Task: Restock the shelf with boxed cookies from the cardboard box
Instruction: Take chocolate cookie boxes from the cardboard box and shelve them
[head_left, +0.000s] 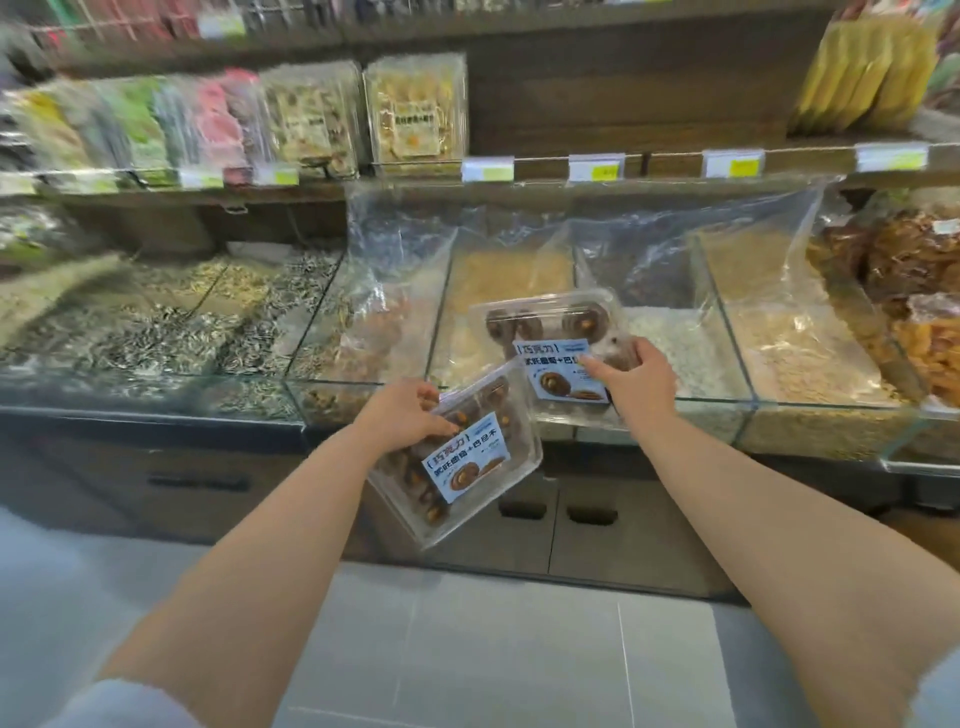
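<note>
Head view: we hold one clear clamshell per hand. Left hand grips the left cookie box by its upper-left edge, long axis tilted from lower left to upper right. Right hand pinches the right cookie box at its right edge, label toward us, higher and farther out. The boxes' near corners overlap; we cannot tell if they touch. The shelf lies ahead and above both hands. Its bare stretch sits right of the standing packs, behind the front edge with the price tags — right hand is nearer, we judge. Glass bins stand between us and the shelf, so the reach goes over them. The cardboard box is out of view.
</note>
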